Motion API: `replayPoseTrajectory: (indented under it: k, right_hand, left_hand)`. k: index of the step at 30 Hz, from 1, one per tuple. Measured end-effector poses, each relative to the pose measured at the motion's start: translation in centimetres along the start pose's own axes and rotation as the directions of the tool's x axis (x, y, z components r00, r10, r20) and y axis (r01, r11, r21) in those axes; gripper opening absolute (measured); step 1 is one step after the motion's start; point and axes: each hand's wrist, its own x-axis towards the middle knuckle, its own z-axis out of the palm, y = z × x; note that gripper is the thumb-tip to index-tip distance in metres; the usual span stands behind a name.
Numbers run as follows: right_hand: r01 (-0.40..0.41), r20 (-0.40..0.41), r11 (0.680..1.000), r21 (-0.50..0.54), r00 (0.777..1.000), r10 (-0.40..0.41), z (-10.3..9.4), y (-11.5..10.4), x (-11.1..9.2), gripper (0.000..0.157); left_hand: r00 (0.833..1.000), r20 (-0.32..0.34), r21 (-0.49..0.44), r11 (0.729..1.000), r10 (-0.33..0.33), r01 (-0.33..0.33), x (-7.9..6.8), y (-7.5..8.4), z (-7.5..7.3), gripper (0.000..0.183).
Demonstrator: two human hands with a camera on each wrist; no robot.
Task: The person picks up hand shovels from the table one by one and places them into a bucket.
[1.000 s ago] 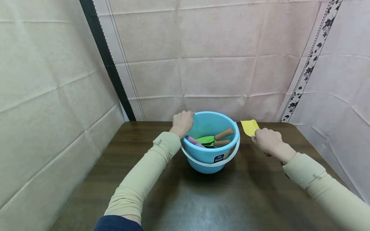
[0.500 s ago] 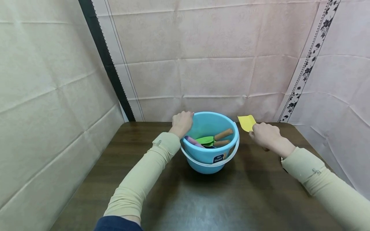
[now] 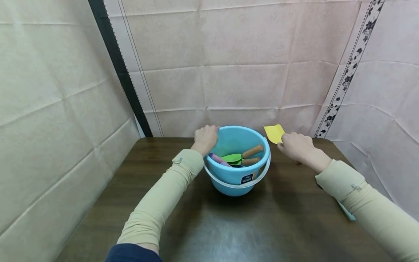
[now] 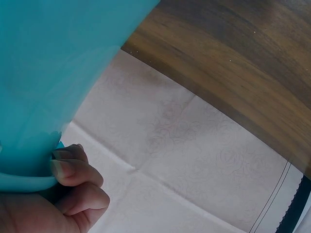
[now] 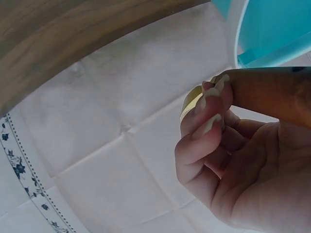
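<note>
My left hand (image 3: 206,139) grips the left rim of a light blue bucket (image 3: 229,176), which stands on the brown table. In the left wrist view, the fingers of that hand (image 4: 77,189) curl over the bucket's rim. Inside the bucket lie green-bladed trowels (image 3: 233,158) with wooden handles (image 3: 252,151) and a purple piece (image 3: 219,160). My right hand (image 3: 299,147) holds a small shovel with a yellow blade (image 3: 274,133), raised just right of the bucket. Its wooden handle (image 5: 272,92) runs through the curled fingers in the right wrist view; most of it is hidden from the head camera.
The bucket's white carrying handle (image 3: 240,186) hangs down at its front. A light blue edge (image 3: 347,211) shows beneath the right forearm, mostly hidden. Pale patterned cloth (image 3: 245,87) hangs behind the table (image 3: 229,233) and on both sides.
My right hand has moved left and slightly up, bringing the yellow shovel nearer the bucket. A light blue edge has come into sight under the right forearm. The left hand keeps its hold.
</note>
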Motion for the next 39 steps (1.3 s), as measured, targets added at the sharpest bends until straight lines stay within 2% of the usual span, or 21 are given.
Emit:
replayPoseTrajectory:
  k: [16, 25, 33, 39]
  right_hand:
    - [0.087, -0.018, 0.996, 0.008, 0.996, -0.087, -1.6, -3.7, 1.1, 0.033]
    - [0.133, -0.008, 0.991, 0.008, 0.991, -0.133, -1.7, -5.8, 1.6, 0.030]
    - [0.159, 0.062, 0.987, 0.030, 0.985, -0.161, -1.2, -7.8, 2.0, 0.028]
    - [0.193, 0.072, 0.981, 0.015, 0.978, -0.194, -0.9, -9.3, 2.8, 0.029]
  left_hand:
    - [1.000, 0.007, 0.008, 1.000, 0.003, -0.003, 0.2, -0.1, -0.1, 0.044]
    - [1.000, 0.009, 0.001, 1.000, 0.001, -0.001, 0.3, -0.1, -0.1, 0.043]
    - [1.000, 0.019, 0.003, 1.000, -0.005, 0.004, 0.2, -0.2, 0.0, 0.044]
    - [1.000, 0.022, 0.011, 1.000, -0.005, 0.005, 0.3, -0.2, 0.0, 0.045]
